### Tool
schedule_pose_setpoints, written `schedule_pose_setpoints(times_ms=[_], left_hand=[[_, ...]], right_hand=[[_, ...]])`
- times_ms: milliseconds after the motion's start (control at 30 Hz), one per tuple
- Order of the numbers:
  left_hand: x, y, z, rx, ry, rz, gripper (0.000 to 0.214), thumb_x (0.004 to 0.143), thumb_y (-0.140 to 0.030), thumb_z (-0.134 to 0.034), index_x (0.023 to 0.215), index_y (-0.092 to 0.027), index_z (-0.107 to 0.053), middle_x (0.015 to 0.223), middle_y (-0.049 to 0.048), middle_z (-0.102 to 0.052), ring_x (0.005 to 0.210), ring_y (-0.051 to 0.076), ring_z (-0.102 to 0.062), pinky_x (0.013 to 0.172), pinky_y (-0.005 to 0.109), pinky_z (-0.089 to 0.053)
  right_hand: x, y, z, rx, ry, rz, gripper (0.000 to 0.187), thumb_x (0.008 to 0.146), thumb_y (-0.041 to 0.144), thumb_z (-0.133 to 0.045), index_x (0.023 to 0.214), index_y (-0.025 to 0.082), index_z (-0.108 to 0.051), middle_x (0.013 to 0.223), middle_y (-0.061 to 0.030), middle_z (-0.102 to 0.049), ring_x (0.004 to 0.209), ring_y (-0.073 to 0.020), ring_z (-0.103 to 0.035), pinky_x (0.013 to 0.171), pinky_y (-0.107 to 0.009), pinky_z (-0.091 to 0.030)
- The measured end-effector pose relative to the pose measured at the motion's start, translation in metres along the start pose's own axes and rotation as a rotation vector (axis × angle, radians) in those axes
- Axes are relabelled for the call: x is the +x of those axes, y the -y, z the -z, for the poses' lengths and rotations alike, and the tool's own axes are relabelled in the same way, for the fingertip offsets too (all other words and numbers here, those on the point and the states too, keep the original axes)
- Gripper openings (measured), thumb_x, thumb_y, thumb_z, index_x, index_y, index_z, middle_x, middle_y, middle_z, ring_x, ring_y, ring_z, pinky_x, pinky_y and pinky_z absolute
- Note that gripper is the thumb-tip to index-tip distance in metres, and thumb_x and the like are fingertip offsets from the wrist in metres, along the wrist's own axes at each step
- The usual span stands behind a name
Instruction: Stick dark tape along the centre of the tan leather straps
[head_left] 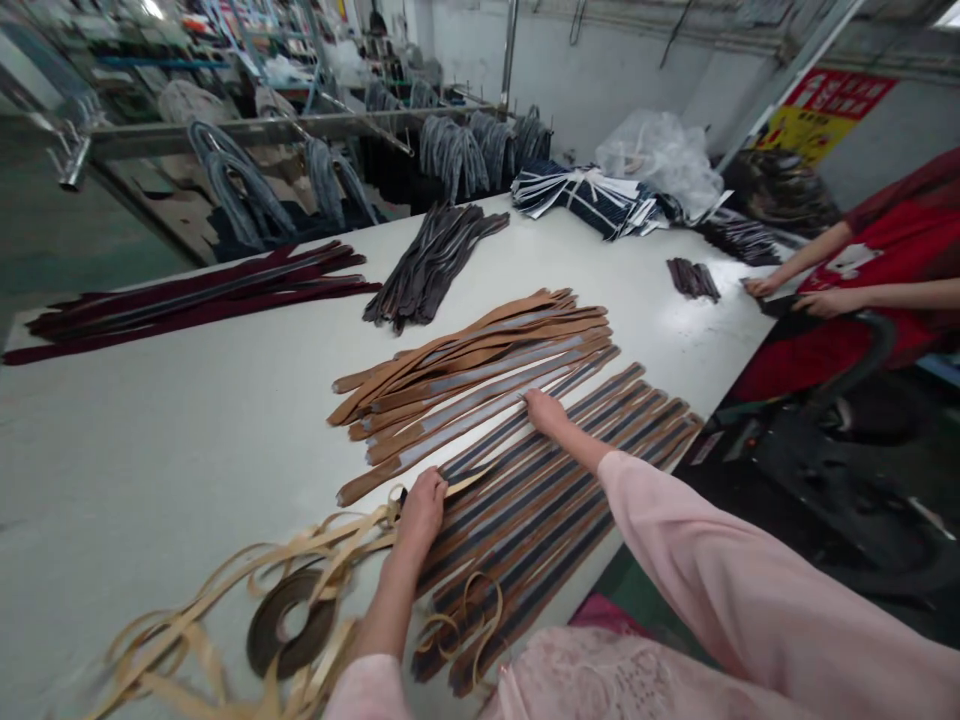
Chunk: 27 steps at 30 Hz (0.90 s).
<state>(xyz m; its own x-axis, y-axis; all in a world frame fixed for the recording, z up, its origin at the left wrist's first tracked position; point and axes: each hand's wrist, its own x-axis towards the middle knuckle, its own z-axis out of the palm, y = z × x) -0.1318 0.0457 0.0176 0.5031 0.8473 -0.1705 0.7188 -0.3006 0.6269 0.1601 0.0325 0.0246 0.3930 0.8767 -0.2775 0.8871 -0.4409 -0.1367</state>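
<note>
Several brown fabric strips (517, 520) with dark tape bands along them lie side by side in front of me. My left hand (422, 515) is closed on dark tape at the near end of one strip, where pale yellow backing (471, 481) peels away. A small dark item shows beside its fingers, too hidden to name. My right hand (545, 412) is closed at the middle of the same strip, its fingertips down on it; what they pinch is hidden. Loose yellow backing ribbon (202, 600) tangles left of my left hand, around a dark tape roll (291, 622).
Brown strips (480, 350) pile beyond my hands on the white table (187, 430). Further back lie maroon strips (202, 290), grey strips (435, 260) and a tied dark bundle (592, 195). At right, a co-worker's hands (817, 300) handle dark material. A metal rail (262, 135) runs behind.
</note>
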Motion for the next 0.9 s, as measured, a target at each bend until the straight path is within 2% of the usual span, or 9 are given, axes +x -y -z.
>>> schedule_pose_setpoints(times_ms=[100, 167, 233, 367, 467, 533, 700, 900], left_hand=[[-0.001, 0.006, -0.009, 0.074, -0.021, 0.082, 0.017, 0.077, -0.025, -0.036, 0.074, -0.018, -0.052, 0.093, 0.0113, -0.060, 0.092, 0.022, -0.055, 0.087, 0.037, -0.039], [-0.005, 0.010, -0.003, 0.116, -0.030, 0.133, 0.019, 0.078, -0.027, -0.035, 0.075, -0.019, -0.052, 0.087, 0.0109, -0.061, 0.086, 0.023, -0.056, 0.084, 0.038, -0.042], [0.000, 0.008, 0.003, 0.162, -0.070, 0.142, 0.022, 0.078, -0.029, -0.034, 0.074, -0.019, -0.052, 0.092, 0.0116, -0.061, 0.090, 0.023, -0.056, 0.086, 0.038, -0.041], [0.043, -0.007, -0.002, 0.261, -0.154, 0.045, 0.025, 0.078, -0.033, -0.034, 0.069, -0.020, -0.053, 0.115, 0.0116, -0.055, 0.110, 0.022, -0.047, 0.097, 0.036, -0.035], [0.072, -0.015, -0.017, 0.379, -0.146, 0.106, 0.025, 0.077, -0.030, -0.035, 0.064, -0.020, -0.053, 0.112, 0.0107, -0.056, 0.106, 0.024, -0.051, 0.096, 0.038, -0.037], [0.076, -0.019, -0.026, 0.425, -0.141, 0.141, 0.027, 0.077, -0.030, -0.035, 0.063, -0.019, -0.055, 0.109, 0.0109, -0.058, 0.101, 0.024, -0.054, 0.094, 0.039, -0.038], [0.063, -0.032, -0.036, 0.352, -0.084, 0.168, 0.030, 0.077, -0.035, -0.033, 0.065, -0.020, -0.055, 0.114, 0.0108, -0.056, 0.098, 0.022, -0.056, 0.091, 0.035, -0.042], [0.078, -0.054, -0.034, 0.340, -0.040, 0.267, 0.028, 0.076, -0.035, -0.034, 0.064, -0.021, -0.055, 0.115, 0.0085, -0.057, 0.095, 0.021, -0.058, 0.090, 0.035, -0.043]], right_hand=[[-0.001, -0.055, 0.007, -0.020, 0.023, -0.007, 0.034, 0.083, 0.008, -0.028, 0.104, 0.016, -0.054, 0.107, -0.0126, -0.056, 0.098, -0.0186, -0.054, 0.080, -0.028, -0.038], [-0.004, -0.081, 0.005, -0.009, 0.039, 0.009, 0.032, 0.083, 0.010, -0.030, 0.101, 0.015, -0.056, 0.102, -0.0127, -0.059, 0.097, -0.0192, -0.055, 0.080, -0.028, -0.039], [0.002, -0.102, 0.004, 0.019, 0.026, 0.014, 0.032, 0.084, 0.012, -0.030, 0.102, 0.017, -0.056, 0.101, -0.0113, -0.059, 0.097, -0.0190, -0.055, 0.080, -0.028, -0.039], [0.044, -0.137, 0.020, 0.089, -0.051, 0.028, 0.039, 0.084, 0.010, -0.028, 0.113, 0.022, -0.050, 0.114, -0.0073, -0.055, 0.104, -0.0169, -0.051, 0.085, -0.027, -0.037], [0.074, -0.164, 0.034, 0.091, 0.029, 0.121, 0.040, 0.081, 0.007, -0.031, 0.113, 0.023, -0.050, 0.116, -0.0053, -0.054, 0.105, -0.0165, -0.050, 0.086, -0.027, -0.037], [0.082, -0.182, 0.037, 0.074, 0.073, 0.190, 0.041, 0.080, 0.007, -0.032, 0.112, 0.023, -0.050, 0.115, -0.0051, -0.054, 0.104, -0.0172, -0.051, 0.084, -0.028, -0.038], [0.075, -0.214, 0.034, 0.043, 0.065, 0.225, 0.038, 0.081, 0.009, -0.030, 0.108, 0.022, -0.051, 0.109, -0.0075, -0.055, 0.093, -0.0198, -0.057, 0.076, -0.030, -0.041], [0.090, -0.222, 0.039, 0.084, 0.058, 0.150, 0.039, 0.083, 0.010, -0.026, 0.113, 0.021, -0.049, 0.107, -0.0106, -0.055, 0.093, -0.0193, -0.056, 0.077, -0.030, -0.040]])
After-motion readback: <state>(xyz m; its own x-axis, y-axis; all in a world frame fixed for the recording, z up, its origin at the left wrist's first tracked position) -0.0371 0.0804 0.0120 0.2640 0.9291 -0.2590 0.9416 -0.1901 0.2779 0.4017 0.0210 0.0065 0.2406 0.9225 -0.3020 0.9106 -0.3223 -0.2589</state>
